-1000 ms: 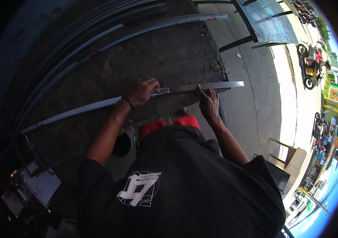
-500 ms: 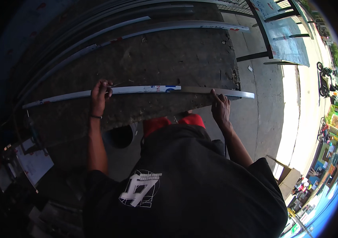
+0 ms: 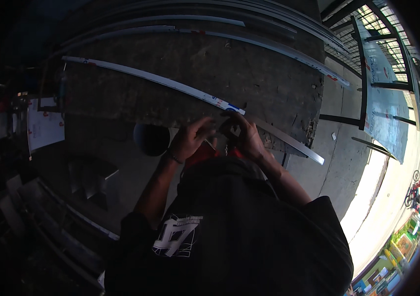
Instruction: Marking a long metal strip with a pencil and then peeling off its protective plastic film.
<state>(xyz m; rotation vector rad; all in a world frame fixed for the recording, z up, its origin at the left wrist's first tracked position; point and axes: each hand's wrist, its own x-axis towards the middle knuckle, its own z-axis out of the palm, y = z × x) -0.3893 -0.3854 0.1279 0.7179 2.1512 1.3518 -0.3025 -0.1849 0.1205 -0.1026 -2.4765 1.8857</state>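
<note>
A long, narrow metal bar lies slantwise on the dark worktable. White printed film covers its left part; the right part is bare grey metal and sticks out past the table's front edge. Just before my body, my left hand is closed with bent, slightly blurred fingers, a thin pale sliver showing below them. Facing it, my right hand has its fingers curled toward the left one, the uppermost close to the bar where the film ends. What lies between the fingers is too small to make out.
Several more long bars lie along the table's far side. To the right stands a dark metal frame with a film-covered panel. A dark round bucket-like container sits below the front edge. A white sheet is at the left.
Both hands have left the bar's length and come together before my body, the left moving right and the right moving left. In view, the table and bar appear turned clockwise.
</note>
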